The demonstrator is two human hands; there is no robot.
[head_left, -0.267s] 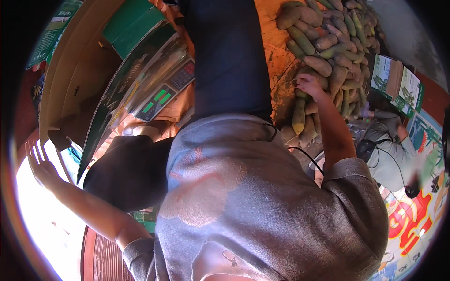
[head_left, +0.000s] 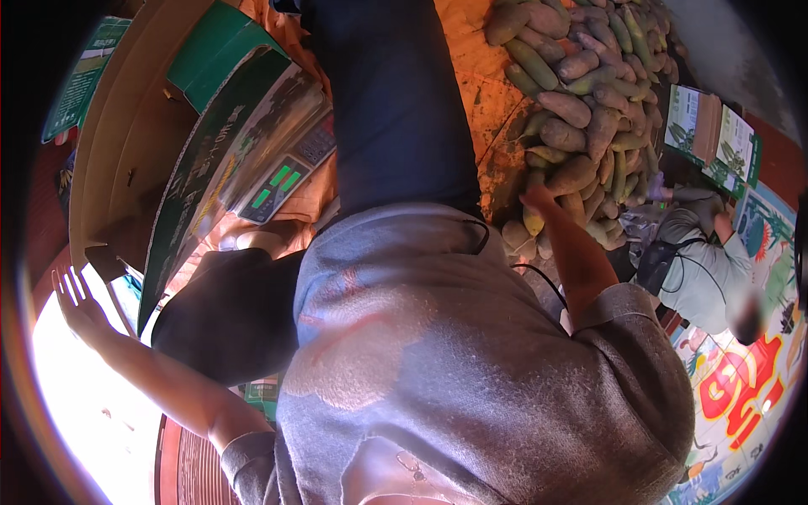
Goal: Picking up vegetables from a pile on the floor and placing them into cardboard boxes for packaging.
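- Head view: the yellow-green vegetable (head_left: 533, 223) lies right of the frame's centre, at the lower left edge of the vegetable pile (head_left: 589, 126).
- The right hand (head_left: 539, 198) is over the upper part of this vegetable, which extends below it in the frame. Whether the fingers are closed around it, or merely touch it, cannot be told; they are largely hidden.
- Step in hand, as judged: picking at the near edge of the pile. A lift from here would call for a firm grip around one piece, clear of its neighbours.
- The pile covers the upper right, beside the orange sheet (head_left: 471, 76).
- The left hand (head_left: 82, 310), far left, has fingers extended and apart; nothing is visible in it.
- A large carton (head_left: 126, 126) and a scale (head_left: 278, 187) with lit green displays occupy the upper left.
- A co-worker (head_left: 699, 269) is at right.
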